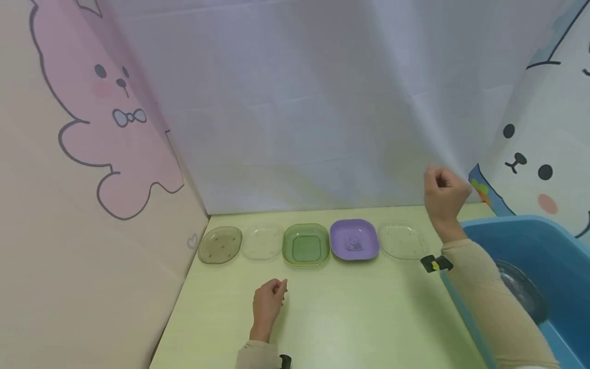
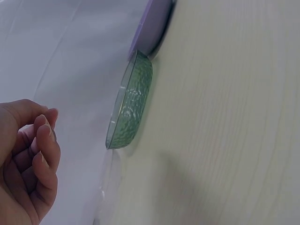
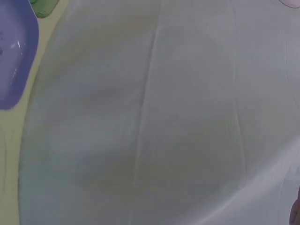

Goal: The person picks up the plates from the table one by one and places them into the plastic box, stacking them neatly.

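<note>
My left hand hovers over the near part of the table, fingers loosely curled with nothing between them; in the left wrist view the same hand is beside the green dish. Raised near the back curtain is my right hand, its fingers curled in and nothing seen in them. Only a sliver of that hand shows in the right wrist view. Along the table's back stand a brownish clear dish, a clear dish, the green dish, a purple dish and another clear dish.
A blue tub stands at the right under my right forearm, with a clear bowl-like thing partly hidden inside it. Behind the pale table hangs a white curtain. A wall with a pink cartoon rabbit closes the left side.
</note>
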